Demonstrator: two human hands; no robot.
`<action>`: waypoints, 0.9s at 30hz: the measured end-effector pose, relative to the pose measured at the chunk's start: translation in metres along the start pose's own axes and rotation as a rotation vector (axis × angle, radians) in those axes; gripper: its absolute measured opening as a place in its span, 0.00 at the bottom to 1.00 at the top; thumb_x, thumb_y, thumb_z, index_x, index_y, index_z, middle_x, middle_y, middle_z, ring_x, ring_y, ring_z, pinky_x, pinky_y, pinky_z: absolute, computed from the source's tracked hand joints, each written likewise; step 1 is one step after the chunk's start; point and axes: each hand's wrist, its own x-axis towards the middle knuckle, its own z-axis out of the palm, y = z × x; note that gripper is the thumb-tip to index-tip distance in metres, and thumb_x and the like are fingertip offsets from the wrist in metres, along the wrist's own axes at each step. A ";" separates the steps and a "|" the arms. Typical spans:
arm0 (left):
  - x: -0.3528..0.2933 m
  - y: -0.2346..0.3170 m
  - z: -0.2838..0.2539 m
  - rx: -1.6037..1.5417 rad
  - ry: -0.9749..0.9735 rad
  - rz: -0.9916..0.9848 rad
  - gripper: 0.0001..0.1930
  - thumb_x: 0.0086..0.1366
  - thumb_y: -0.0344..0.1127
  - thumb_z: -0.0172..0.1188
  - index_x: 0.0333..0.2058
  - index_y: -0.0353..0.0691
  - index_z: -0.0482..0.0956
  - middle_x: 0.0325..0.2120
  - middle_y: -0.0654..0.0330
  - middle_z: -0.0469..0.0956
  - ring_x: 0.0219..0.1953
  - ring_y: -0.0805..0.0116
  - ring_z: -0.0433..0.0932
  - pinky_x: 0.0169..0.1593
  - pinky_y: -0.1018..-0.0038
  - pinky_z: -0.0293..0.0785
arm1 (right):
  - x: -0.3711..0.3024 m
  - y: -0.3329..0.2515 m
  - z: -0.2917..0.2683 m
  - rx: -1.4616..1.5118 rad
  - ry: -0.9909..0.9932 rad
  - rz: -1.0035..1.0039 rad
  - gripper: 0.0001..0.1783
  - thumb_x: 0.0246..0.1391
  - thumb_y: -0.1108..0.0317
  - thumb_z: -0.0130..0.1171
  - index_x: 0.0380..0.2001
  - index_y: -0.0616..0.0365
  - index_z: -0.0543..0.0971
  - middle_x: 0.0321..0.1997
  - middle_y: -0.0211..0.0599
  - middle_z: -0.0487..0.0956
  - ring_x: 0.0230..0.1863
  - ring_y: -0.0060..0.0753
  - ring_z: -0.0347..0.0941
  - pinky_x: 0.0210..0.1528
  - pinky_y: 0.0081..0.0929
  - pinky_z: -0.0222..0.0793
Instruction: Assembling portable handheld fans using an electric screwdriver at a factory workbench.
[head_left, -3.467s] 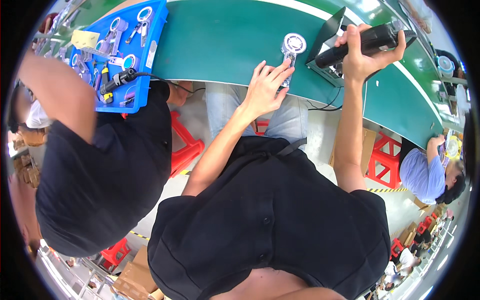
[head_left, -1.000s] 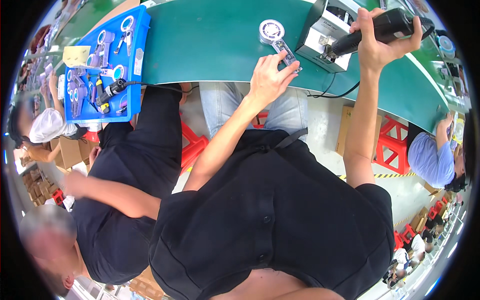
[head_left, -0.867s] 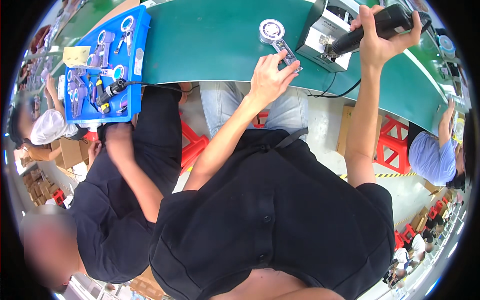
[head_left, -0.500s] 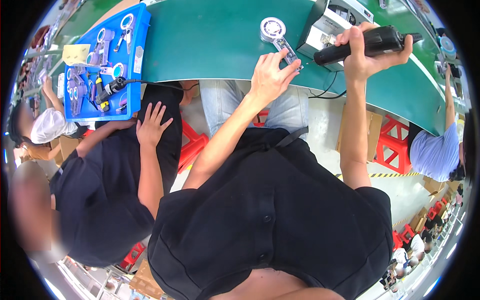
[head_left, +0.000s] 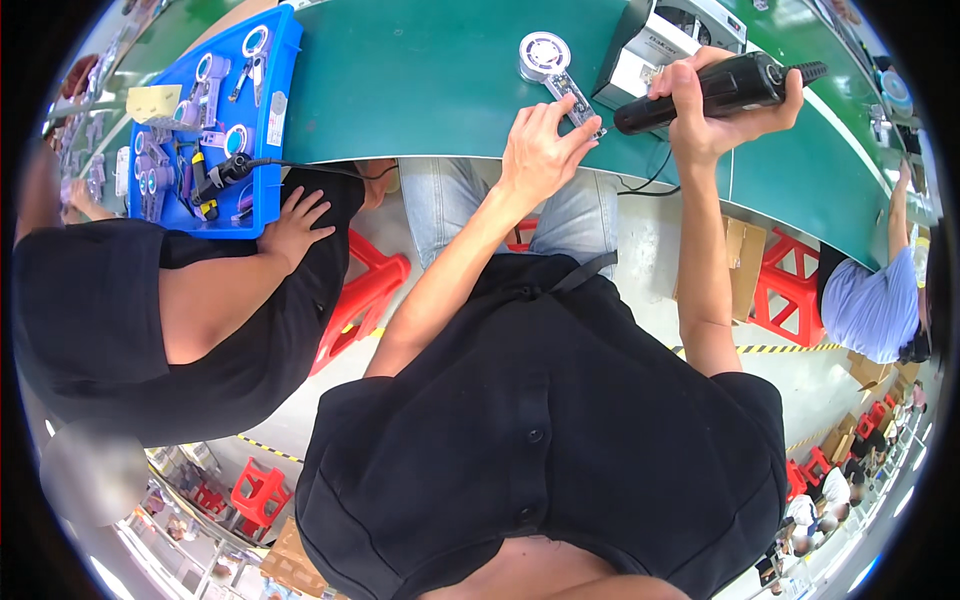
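Note:
A small handheld fan (head_left: 545, 54) with a round white-and-grey head lies on the green table (head_left: 420, 95), its open handle showing electronic parts inside. My left hand (head_left: 540, 155) grips the lower handle between thumb and fingers, pressing it to the table. In my right hand (head_left: 698, 125) is a black electric screwdriver (head_left: 738, 88), held almost level with fingers wrapped round it. Its front end points left, close beside the bottom end of the fan's handle. Whether the tip touches the handle I cannot tell.
A grey-and-white boxy machine (head_left: 660, 45) stands just beyond the screwdriver. Left of me, a blue tray (head_left: 285, 70) holds several fan parts and another corded screwdriver (head_left: 225, 178). A co-worker in black (head_left: 90, 300) sits close on my left. A black cable (head_left: 655, 190) hangs at the table edge.
My right hand has brought the screwdriver slightly left and down, nearer the handle's end. My left hand and the fan stay put. The co-worker on the left has turned and shifted an arm.

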 end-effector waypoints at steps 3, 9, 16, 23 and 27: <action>-0.001 0.000 0.000 0.004 -0.003 -0.005 0.18 0.54 0.37 0.71 0.45 0.49 0.84 0.46 0.51 0.76 0.39 0.58 0.76 0.44 0.63 0.70 | -0.003 -0.002 0.003 -0.016 0.014 -0.001 0.50 0.55 0.86 0.58 0.65 0.31 0.42 0.30 0.46 0.76 0.19 0.33 0.73 0.25 0.36 0.78; -0.002 -0.003 0.002 0.004 0.006 -0.006 0.18 0.54 0.37 0.71 0.45 0.49 0.84 0.47 0.51 0.76 0.38 0.59 0.75 0.44 0.63 0.70 | -0.016 0.006 0.007 0.033 0.053 -0.070 0.46 0.53 0.82 0.60 0.58 0.30 0.43 0.28 0.48 0.76 0.16 0.31 0.72 0.21 0.32 0.78; -0.004 -0.005 0.003 0.037 0.017 0.008 0.19 0.52 0.37 0.73 0.45 0.51 0.84 0.47 0.53 0.76 0.36 0.60 0.76 0.42 0.64 0.70 | -0.019 0.004 0.010 0.046 0.069 -0.084 0.44 0.54 0.80 0.60 0.57 0.30 0.43 0.21 0.45 0.75 0.15 0.32 0.73 0.23 0.33 0.80; -0.004 -0.005 0.000 -0.001 -0.020 0.005 0.20 0.53 0.37 0.72 0.46 0.50 0.83 0.47 0.52 0.75 0.38 0.60 0.75 0.44 0.63 0.70 | 0.018 -0.011 -0.017 -0.035 0.124 -0.045 0.48 0.54 0.84 0.59 0.63 0.34 0.42 0.29 0.48 0.77 0.16 0.35 0.73 0.22 0.38 0.78; -0.003 -0.004 -0.002 -0.024 -0.018 0.011 0.19 0.53 0.36 0.72 0.46 0.51 0.83 0.48 0.52 0.75 0.38 0.60 0.75 0.45 0.62 0.70 | 0.052 -0.009 -0.036 -0.062 0.118 -0.164 0.47 0.50 0.89 0.62 0.60 0.39 0.47 0.29 0.48 0.78 0.18 0.34 0.74 0.22 0.37 0.79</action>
